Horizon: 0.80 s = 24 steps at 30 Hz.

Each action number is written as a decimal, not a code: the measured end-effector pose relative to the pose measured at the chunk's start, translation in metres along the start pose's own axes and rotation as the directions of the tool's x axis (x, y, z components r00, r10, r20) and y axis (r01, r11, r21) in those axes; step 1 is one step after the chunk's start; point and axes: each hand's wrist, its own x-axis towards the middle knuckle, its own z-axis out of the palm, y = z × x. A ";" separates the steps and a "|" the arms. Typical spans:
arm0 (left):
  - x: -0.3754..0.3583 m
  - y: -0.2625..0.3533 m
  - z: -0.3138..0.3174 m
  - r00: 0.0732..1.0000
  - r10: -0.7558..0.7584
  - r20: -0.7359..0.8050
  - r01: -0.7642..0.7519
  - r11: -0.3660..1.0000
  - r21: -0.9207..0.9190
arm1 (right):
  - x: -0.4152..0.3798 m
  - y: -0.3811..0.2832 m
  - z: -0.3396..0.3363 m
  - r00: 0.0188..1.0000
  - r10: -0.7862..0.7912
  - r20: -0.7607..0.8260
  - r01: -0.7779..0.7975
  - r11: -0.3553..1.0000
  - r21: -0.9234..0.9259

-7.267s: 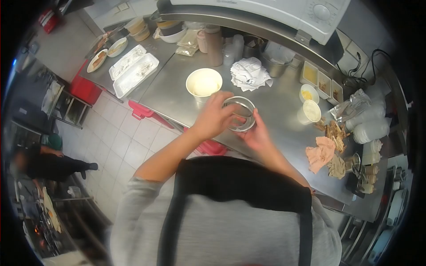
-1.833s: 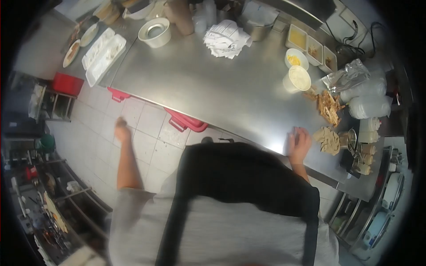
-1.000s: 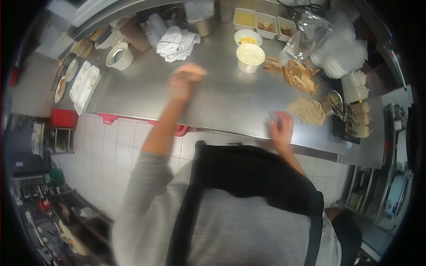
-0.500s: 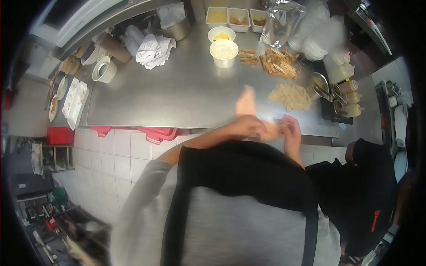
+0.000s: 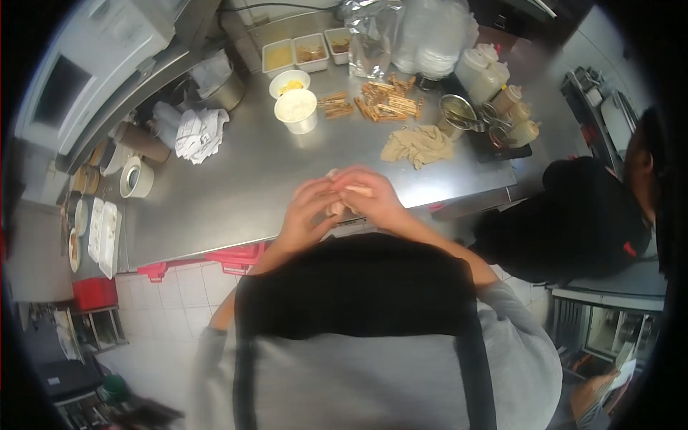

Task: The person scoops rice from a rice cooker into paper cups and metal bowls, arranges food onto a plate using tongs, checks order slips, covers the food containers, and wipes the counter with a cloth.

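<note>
Above the front edge of the steel counter, my left hand (image 5: 304,209) and my right hand (image 5: 374,199) meet with curled fingers. A small pale piece (image 5: 357,191), soft-looking, shows between them; the fingers cover most of it, and I cannot tell its kind. Beyond my hands stands a white tub (image 5: 295,115) of white food, with a bowl (image 5: 289,84) of yellow pieces behind it. To the right of the tub lie a small stack of brown sticks (image 5: 335,105) and a larger pile of them (image 5: 390,99). A crumpled beige cloth (image 5: 418,145) lies nearer, on the right.
Food trays (image 5: 310,55) line the back beside a foil bag (image 5: 371,39) and stacked clear containers (image 5: 433,43). Squeeze bottles (image 5: 517,113) and a metal pot (image 5: 456,115) stand right. A white foam box (image 5: 107,236) sits left. A person in black (image 5: 566,222) is close on my right.
My hands have come together over the counter edge around the pale piece; earlier they were apart, blurred, with a long pale piece beside them. The view has turned, shifting the counter items left.
</note>
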 end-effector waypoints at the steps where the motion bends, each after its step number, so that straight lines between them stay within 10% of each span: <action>1: -0.005 0.000 -0.003 0.997 -0.062 -0.045 0.062 0.998 0.008 | 0.009 0.001 -0.005 0.996 0.057 0.062 -0.049 0.991 -0.126; 4: -0.034 -0.004 -0.010 0.952 -0.264 -0.154 0.267 0.964 -0.002 | 0.020 -0.002 -0.012 0.939 0.327 0.103 -0.234 0.832 -0.502; 7: -0.060 -0.019 -0.015 0.893 -0.404 -0.197 0.405 0.914 -0.039 | -0.017 0.052 -0.021 0.980 -0.123 0.159 0.201 0.564 -0.801; 12: -0.077 -0.022 -0.036 0.865 -0.483 -0.137 0.474 0.876 -0.092 | -0.055 0.058 -0.088 0.985 0.143 -0.094 -0.150 0.459 -0.875; 14: -0.085 -0.033 -0.040 0.891 -0.440 -0.114 0.438 0.898 -0.047 | -0.080 0.045 -0.118 0.978 0.202 0.055 -0.019 0.347 -0.938; 16: -0.098 -0.046 -0.042 0.903 -0.423 -0.070 0.420 0.906 -0.060 | -0.088 0.009 -0.118 0.621 0.729 -0.286 -0.397 -0.021 -0.917; 18: -0.111 -0.063 -0.043 0.910 -0.415 0.005 0.412 0.904 -0.116 | -0.098 -0.045 -0.113 0.238 0.954 -0.180 -0.520 -0.031 -0.853; 21: -0.118 -0.082 -0.039 0.883 -0.415 0.219 0.462 0.688 -0.561 | -0.095 -0.084 -0.068 0.526 0.823 -0.217 -0.507 0.098 -0.856; 22: -0.113 -0.083 -0.040 0.885 -0.359 0.296 0.463 0.609 -0.644 | -0.079 -0.101 -0.050 0.614 0.778 -0.130 -0.582 0.336 -0.740; 24: -0.073 -0.038 -0.042 0.745 -0.463 0.481 0.572 0.070 -0.817 | -0.054 -0.106 -0.014 0.822 0.569 0.007 -0.487 0.709 -0.510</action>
